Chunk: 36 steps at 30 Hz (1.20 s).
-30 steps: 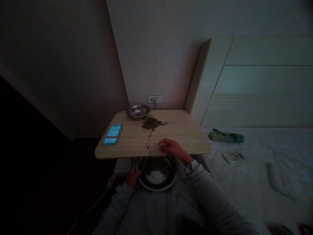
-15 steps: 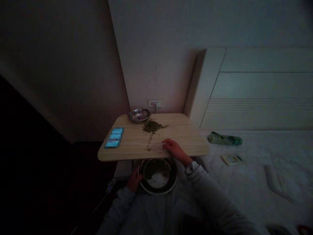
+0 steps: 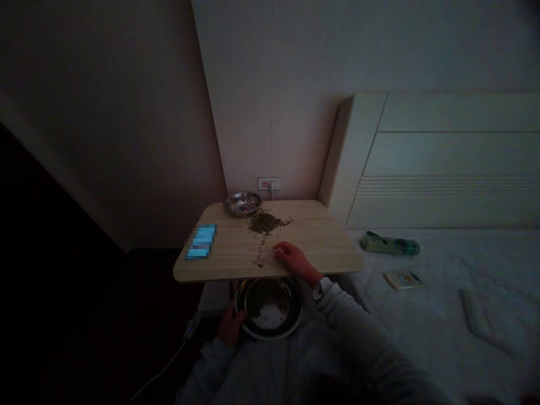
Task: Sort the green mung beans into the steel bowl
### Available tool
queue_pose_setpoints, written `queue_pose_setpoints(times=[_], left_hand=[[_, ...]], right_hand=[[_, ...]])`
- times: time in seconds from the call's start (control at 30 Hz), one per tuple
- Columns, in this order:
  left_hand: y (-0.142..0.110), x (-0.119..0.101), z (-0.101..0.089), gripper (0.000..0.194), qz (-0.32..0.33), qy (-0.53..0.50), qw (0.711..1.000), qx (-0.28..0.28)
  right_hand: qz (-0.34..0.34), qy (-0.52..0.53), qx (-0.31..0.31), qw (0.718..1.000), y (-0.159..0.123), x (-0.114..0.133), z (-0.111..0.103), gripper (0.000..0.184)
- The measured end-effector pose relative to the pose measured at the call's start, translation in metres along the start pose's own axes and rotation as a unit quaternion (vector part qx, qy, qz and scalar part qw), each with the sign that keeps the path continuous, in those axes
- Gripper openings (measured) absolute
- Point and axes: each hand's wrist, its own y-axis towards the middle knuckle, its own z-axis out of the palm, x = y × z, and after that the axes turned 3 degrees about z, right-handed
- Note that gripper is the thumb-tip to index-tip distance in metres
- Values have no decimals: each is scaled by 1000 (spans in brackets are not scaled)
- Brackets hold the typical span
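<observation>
My right hand (image 3: 291, 260) is closed on a thin translucent plastic piece (image 3: 266, 256), which is held low over the wooden table beside a few stray grains (image 3: 259, 264). Its exact kind is hard to make out in the dim light. Beyond it lies a loose pile of small greenish-brown grains (image 3: 265, 223). Below the table's near edge, my left hand (image 3: 231, 326) grips the left rim of a large metal basin (image 3: 270, 336). Dark grains show inside the basin, around a pale patch at its bottom.
The small wooden table (image 3: 228, 270) carries a steel bowl (image 3: 242, 205) at its back left and a phone with a lit screen (image 3: 201, 242) on the left. On the bed at right lie a green bottle (image 3: 390, 244) and a light-coloured flat item (image 3: 404, 280). A socket (image 3: 269, 184) is behind.
My right hand has slid slightly left with the plastic piece, bringing it against the stray grains near the table's front edge. My left hand keeps hold of the basin. The view has tilted slightly.
</observation>
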Motion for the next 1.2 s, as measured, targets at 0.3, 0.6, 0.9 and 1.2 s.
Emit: queue_pose_setpoints(times=[0.3,0.6,0.9,1.2], left_hand=[[3,1,1,48,10,-8,1000,3],[6,-1,0,43,12,26,999,-16],[5,4,1,48,13,-2,999,-41],[14,18,-3,55,15,-3,999,-31]], right_hand=[[9,34,-4,999,-2,-2,-1,24],[7,55,6,998,-5,1,-3,22],[-8,59,12,998,-5,-5,-3,18],[-24,5,4,1000,-10,-4,-3,17]])
